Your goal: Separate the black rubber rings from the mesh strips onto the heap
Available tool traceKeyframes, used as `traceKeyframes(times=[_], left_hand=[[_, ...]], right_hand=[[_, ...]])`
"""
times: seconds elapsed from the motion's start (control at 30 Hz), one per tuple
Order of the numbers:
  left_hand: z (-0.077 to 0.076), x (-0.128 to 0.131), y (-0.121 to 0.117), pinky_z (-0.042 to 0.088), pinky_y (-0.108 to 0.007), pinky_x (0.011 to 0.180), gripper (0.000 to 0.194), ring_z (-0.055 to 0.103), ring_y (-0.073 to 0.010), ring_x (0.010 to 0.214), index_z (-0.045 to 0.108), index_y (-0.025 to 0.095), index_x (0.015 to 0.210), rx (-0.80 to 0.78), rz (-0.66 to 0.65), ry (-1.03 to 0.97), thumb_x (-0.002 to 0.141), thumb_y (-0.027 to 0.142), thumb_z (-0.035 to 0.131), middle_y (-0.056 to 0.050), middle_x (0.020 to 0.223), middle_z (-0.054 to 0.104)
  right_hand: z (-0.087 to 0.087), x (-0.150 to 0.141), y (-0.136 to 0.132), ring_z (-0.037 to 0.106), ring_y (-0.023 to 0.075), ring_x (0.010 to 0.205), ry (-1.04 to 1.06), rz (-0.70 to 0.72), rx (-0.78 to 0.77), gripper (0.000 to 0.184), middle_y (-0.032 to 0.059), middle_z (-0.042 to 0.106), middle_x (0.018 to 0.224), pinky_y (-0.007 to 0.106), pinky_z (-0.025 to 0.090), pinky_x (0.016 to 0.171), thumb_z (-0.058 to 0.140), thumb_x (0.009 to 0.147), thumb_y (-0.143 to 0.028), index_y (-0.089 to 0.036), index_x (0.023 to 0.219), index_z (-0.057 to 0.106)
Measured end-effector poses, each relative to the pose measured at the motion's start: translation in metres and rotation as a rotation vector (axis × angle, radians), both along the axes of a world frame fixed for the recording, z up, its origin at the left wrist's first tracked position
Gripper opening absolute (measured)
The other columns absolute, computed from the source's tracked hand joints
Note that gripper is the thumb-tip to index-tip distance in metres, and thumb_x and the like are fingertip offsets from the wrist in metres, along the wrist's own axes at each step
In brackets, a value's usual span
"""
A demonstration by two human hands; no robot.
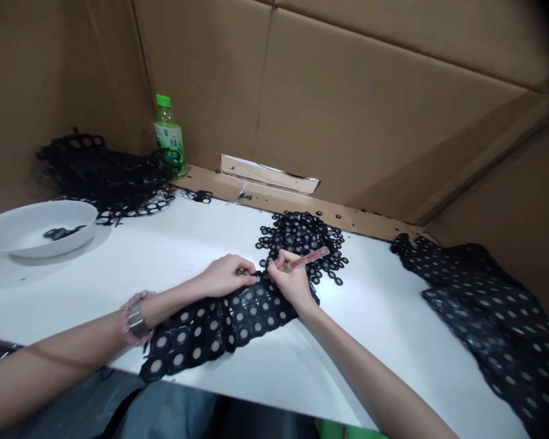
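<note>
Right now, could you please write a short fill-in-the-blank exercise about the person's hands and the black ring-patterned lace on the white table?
Above the black ring-patterned lace, the slim red translucent tool is in the ____ hand.
The pink beaded bracelet is on the ____ wrist.
The clear plastic bottle has a ____ cap.
Missing words: right; left; green.
</note>
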State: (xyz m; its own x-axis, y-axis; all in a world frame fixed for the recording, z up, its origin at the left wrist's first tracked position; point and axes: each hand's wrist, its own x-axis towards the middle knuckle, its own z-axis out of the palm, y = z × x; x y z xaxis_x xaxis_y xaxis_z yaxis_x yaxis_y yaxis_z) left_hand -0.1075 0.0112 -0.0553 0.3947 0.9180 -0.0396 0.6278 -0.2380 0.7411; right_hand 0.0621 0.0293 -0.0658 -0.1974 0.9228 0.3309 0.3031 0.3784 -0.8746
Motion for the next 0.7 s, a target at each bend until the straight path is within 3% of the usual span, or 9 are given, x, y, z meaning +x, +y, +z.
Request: traceKeyframes(times=[0.23,0.33,0.5,0.7], left_hand=[[-0.004,0.001,0.000,0.026,-0.021,0.055,0.024,0.036,-0.0105,0.056,0.047,0.015,0.059,-0.022,-0.077,-0.162,0.076,0.031,0.048,0.005,0.056,0.039],[-0.003,0.002,0.001,0.028,-0.021,0.057,0.023,0.036,-0.0111,0.058,0.048,0.016,0.062,-0.073,-0.084,-0.203,0.076,0.033,0.047,0.004,0.058,0.039],[0.000,0.002,0.000,0.027,-0.021,0.055,0.031,0.035,-0.0115,0.058,0.043,0.017,0.059,-0.068,-0.074,-0.077,0.079,0.041,0.043,0.004,0.056,0.037],[0.000,0.002,0.000,0.021,-0.021,0.051,0.042,0.028,-0.0099,0.053,0.036,0.017,0.049,-0.027,-0.054,0.083,0.067,0.049,0.057,0.006,0.050,0.028]], right_hand=[[0.002,-0.007,-0.004,0.030,0.0085,0.044,-0.132,0.062,0.094,0.029,-0.0069,0.029,0.045,0.023,0.025,0.046,0.048,0.068,-0.015,-0.021,0.049,0.026],[0.002,-0.006,-0.003,0.032,0.0085,0.044,-0.088,0.051,0.074,0.028,-0.0070,0.031,0.045,0.023,0.026,0.046,0.049,0.067,-0.014,-0.021,0.049,0.028],[0.004,0.003,-0.002,0.042,0.0094,0.039,0.187,0.055,-0.144,0.027,-0.0081,0.039,0.041,0.021,0.029,0.041,0.051,0.068,-0.018,-0.022,0.052,0.030],[0.002,0.008,-0.010,0.043,0.0090,0.038,0.186,0.090,-0.173,0.027,-0.0089,0.037,0.040,0.020,0.029,0.040,0.052,0.063,-0.013,-0.021,0.050,0.030]])
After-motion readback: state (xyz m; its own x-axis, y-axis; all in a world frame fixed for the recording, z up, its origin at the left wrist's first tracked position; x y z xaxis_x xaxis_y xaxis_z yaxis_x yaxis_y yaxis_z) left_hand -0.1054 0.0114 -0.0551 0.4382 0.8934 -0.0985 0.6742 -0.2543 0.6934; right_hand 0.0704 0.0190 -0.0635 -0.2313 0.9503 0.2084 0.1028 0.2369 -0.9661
